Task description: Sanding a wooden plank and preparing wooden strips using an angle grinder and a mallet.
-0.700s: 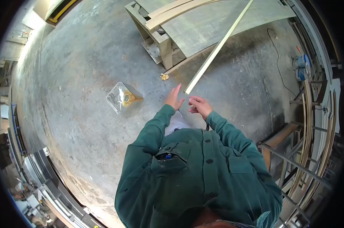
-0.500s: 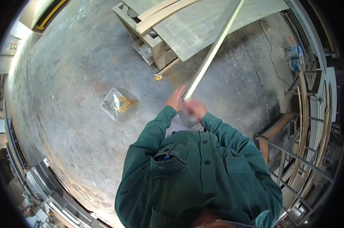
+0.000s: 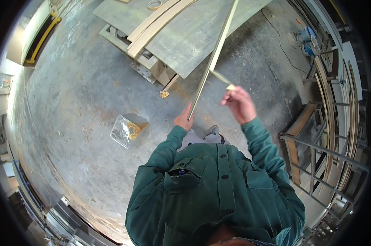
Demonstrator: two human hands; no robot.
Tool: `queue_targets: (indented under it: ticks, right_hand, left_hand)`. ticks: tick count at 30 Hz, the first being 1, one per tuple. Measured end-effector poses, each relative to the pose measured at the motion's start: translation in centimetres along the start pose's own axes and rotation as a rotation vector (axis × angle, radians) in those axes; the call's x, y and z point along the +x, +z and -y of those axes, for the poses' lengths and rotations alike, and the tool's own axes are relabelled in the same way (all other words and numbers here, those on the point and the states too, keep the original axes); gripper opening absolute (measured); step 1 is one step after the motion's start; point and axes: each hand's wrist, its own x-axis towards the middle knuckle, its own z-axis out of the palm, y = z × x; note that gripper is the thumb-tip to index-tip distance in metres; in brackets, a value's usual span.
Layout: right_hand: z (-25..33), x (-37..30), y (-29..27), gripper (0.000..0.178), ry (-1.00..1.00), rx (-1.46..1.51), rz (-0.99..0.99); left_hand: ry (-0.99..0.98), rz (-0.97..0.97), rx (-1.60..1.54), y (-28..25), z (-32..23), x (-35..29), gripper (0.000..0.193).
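A long narrow bar runs from my left hand up across the worktable's edge. My left hand is closed around the bar's near end. Raised to the right of the bar, my right hand pinches the loose end of a pale yellow tape strip. The strip stretches from my fingers to the bar's face, where it still sticks. Below that point the bar's face looks darker; farther up it is covered by the pale tape.
The grey-topped worktable bears curved wooden strips and a tape roll. A clear plastic bin stands on the floor to the left. At right are a metal rack, blue buckets and a cable.
My right hand has moved up and right, away from the bar, pulling a length of tape off its near end. My left hand remains on the bar.
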Motion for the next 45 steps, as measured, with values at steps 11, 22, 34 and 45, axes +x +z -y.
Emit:
queue_targets:
  ticks: [11,22,34,45]
  right_hand:
    - [17.0,-6.1,-1.1,0.017,-0.829,-0.258,0.051]
    - [17.7,1.4,-15.2,0.010,-0.510,-0.899,-0.352]
    - [21.7,9.4,-25.9,0.046,-0.469,-0.641,-0.267]
    - [21.3,20.7,-23.5,0.068,-0.294,-0.806,0.155]
  left_hand:
    - [-0.076,-0.149,-0.238,-2.3,5.7,1.8,0.044]
    - [-0.353,-0.149,-0.308,-4.6,6.5,1.0,0.034]
    - [-0.111,-0.577,0.553,-5.1,-4.8,7.0,0.067]
    - [-0.007,-0.316,0.609,0.0,-12.5,33.7,0.080]
